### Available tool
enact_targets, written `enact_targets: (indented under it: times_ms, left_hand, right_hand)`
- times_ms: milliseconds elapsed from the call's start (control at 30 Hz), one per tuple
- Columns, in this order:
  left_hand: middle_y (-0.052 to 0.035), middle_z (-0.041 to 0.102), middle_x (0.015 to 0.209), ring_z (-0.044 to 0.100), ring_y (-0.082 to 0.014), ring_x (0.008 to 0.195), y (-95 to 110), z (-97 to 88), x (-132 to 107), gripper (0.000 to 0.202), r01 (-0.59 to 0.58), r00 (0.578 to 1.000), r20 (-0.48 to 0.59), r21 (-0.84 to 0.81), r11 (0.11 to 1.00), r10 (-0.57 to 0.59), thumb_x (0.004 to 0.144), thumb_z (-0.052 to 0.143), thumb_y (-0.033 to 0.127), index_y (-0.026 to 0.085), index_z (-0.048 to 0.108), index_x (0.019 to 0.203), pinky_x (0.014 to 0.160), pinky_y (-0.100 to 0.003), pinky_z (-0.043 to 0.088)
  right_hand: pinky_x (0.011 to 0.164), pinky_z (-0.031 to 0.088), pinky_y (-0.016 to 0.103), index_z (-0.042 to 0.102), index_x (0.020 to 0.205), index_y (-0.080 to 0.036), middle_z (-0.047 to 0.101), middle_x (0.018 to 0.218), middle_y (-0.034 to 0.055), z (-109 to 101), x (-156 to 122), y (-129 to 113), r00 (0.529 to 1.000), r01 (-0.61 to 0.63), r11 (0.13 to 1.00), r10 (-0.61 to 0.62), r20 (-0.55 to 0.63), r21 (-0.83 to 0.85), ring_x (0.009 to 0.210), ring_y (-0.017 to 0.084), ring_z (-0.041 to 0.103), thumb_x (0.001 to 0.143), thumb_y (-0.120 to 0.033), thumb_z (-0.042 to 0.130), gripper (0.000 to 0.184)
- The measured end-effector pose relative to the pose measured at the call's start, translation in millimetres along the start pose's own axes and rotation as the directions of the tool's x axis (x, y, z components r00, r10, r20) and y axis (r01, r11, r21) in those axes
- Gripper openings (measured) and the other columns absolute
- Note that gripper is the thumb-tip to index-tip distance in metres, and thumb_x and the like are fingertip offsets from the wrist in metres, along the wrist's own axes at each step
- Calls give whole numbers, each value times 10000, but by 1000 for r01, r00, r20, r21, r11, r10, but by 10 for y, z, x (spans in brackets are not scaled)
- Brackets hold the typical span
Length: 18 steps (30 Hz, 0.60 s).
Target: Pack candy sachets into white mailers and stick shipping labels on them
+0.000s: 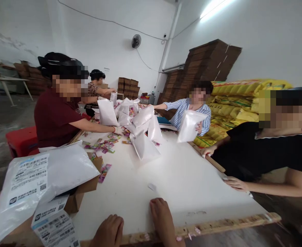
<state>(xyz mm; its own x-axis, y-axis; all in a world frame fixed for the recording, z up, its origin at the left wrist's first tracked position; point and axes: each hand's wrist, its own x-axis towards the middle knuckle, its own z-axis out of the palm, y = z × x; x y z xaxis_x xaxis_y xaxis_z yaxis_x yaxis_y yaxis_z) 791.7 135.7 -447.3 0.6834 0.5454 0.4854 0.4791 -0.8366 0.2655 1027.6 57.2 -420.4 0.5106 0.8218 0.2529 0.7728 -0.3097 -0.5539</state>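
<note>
My left hand [109, 229] rests at the near edge of the white table [130, 192], its fingers curled together and nothing showing in them. To the right, my right hand [161, 216] lies on the tabletop, also with fingers curled in and no object visible. Just beyond it is a small white scrap of paper [152, 187]. Left of my left hand, printed shipping labels [55, 224] hang down from a cardboard box [87, 188]. White mailer bags [70, 164] lie on top of that box, one bearing a large label.
Filled white bags [143, 147] and small colourful packets [107, 145] are heaped mid-table. Co-workers sit along both sides; one holds a white bag [190, 127]. A person's hands [234, 183] rest on the right edge. Yellow sacks [233, 103] and flat cartons [207, 61] are stacked behind.
</note>
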Motion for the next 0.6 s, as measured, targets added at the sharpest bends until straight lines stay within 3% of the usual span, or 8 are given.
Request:
enact_targets:
  times_ms: [167,433,600]
  left_hand:
    - [2,692,740,681,-160,686,-102,136,-30,161,-80,996,-48,45,996,82,892,481,168,238,619,846,648,-257,559]
    - [1,717,714,703,-160,652,-9,-11,52,252,-153,969,-182,103,983,170,943,368,216,231,603,852,632,-264,575]
    - [4,736,765,717,-159,718,-142,120,-20,176,-190,971,-123,135,972,207,926,437,229,233,612,909,685,-256,585]
  right_hand:
    - [851,433,332,674,906,-203,669,938,70,7,-16,-6,999,29,999,-29,-14,-17,920,229,597,922,-202,469,206]
    - [860,429,335,669,876,-182,662,944,75,-62,67,-40,999,-9,999,7,42,39,937,229,584,894,-155,507,165]
    - [869,426,329,680,881,-167,666,967,83,-121,190,1,997,-54,998,52,48,45,958,230,585,866,-122,521,166]
